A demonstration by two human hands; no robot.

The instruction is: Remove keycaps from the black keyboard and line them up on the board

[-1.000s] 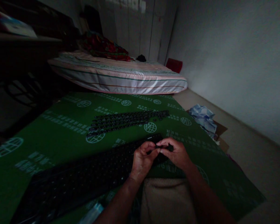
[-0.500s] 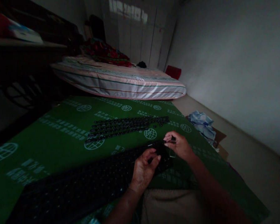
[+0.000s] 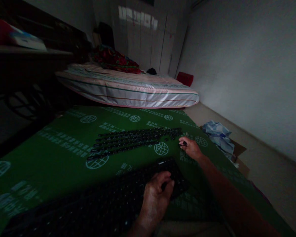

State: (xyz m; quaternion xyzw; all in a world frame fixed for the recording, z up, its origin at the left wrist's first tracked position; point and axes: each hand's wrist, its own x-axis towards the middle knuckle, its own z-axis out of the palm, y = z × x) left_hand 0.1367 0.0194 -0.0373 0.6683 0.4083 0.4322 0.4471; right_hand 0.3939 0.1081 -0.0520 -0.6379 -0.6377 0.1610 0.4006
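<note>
A black keyboard (image 3: 96,204) lies slanted across a green printed mat (image 3: 51,154) in dim light. My left hand (image 3: 156,197) rests on its right end with fingers curled over the edge. My right hand (image 3: 191,148) reaches forward onto the mat, fingers pinched on a small dark keycap (image 3: 184,143). It sits just right of several rows of loose black keycaps (image 3: 133,141) laid out on the mat.
A striped mattress (image 3: 128,89) with red cloth lies beyond the mat. Crumpled blue-white paper on cardboard (image 3: 218,135) sits on the floor to the right, near a pale wall. A dark table stands at the left. A red box (image 3: 185,78) is by the far wall.
My right hand has left the keyboard's right end and moved forward to the end of the keycap rows, carrying a small dark piece. My left hand stays on the keyboard.
</note>
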